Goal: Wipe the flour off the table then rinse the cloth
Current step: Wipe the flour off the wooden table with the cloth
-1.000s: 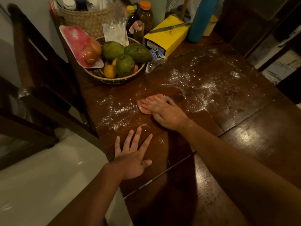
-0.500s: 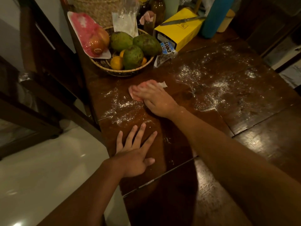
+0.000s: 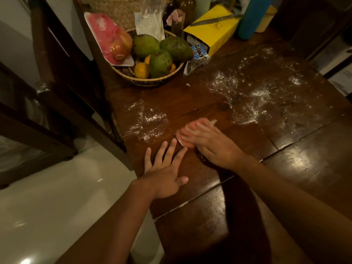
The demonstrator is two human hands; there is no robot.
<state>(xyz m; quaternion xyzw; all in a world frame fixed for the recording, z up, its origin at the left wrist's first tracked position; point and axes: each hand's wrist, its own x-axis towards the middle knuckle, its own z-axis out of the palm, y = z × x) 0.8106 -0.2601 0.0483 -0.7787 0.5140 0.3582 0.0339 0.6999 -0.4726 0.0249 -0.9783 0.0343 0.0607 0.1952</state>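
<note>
Pressing the cloth (image 3: 180, 134) to the table (image 3: 304, 168), the right hand (image 3: 211, 145) lies over it with fingers laid out fairly straight rather than curled round it, as far as the blur lets one see. The cloth is pink and small, with a pale edge at its near left corner and a pale tab showing past the fingertips. It sits near the table's left edge, and most of it is hidden under the hand. Its outline and the fingers over it are smeared, so its weave and exact shape cannot be made out. Flour (image 3: 261, 94) lies scattered across the dark wood to the far right, with a thinner patch just beyond and left of the cloth; the strip between looks glossy. The left hand (image 3: 167, 176) lies flat on the table, fingers spread wide, holding nothing, its fingertips just beside the cloth; whether one touches it I cannot tell. Behind stand a fruit basket (image 3: 144, 80) and a yellow box (image 3: 219, 33) with a knife (image 3: 215, 19) on top; a blue bottle (image 3: 251, 16) is cut off by the top edge.
</note>
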